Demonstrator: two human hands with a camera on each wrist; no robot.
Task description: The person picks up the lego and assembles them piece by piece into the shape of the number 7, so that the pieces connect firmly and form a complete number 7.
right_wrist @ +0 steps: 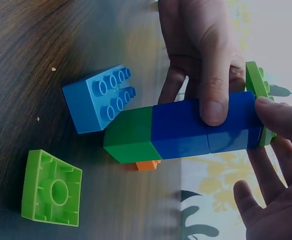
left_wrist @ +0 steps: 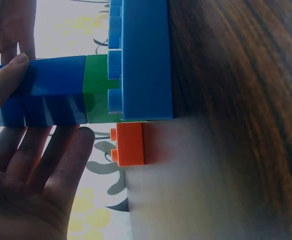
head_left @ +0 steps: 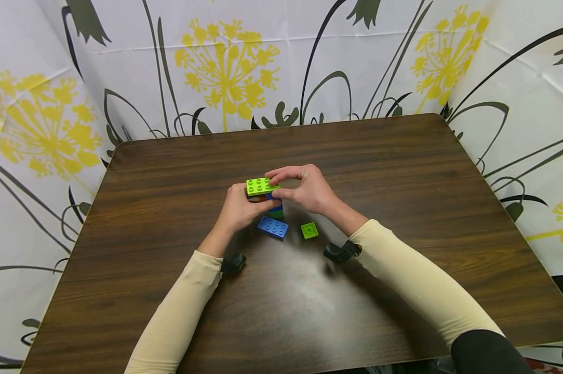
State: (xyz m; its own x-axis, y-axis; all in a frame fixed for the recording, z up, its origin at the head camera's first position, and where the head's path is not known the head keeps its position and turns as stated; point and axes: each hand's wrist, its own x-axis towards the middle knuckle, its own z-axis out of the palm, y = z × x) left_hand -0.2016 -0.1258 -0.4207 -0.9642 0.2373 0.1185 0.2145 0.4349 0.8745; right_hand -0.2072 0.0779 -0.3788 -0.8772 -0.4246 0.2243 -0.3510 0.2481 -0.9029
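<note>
A tower of toy building bricks (right_wrist: 180, 132), dark blue above green, rises from the table in the right wrist view. My left hand (head_left: 241, 209) grips its blue part between thumb and fingers. Across the top lies a thin lime green brick (head_left: 258, 186), studs up. My right hand (head_left: 309, 189) pinches this brick at its right end, thumb on the near side. Close to the tower's foot sits a lighter blue brick (head_left: 273, 227) with its studs upward. An orange brick (left_wrist: 131, 144) stands beyond the tower, mostly hidden in the head view.
A small square lime green brick (right_wrist: 52, 189) lies hollow side up on the brown wooden table (head_left: 379, 171), to the right of the blue brick. Behind the table hangs a white curtain (head_left: 309, 52) with a flower print.
</note>
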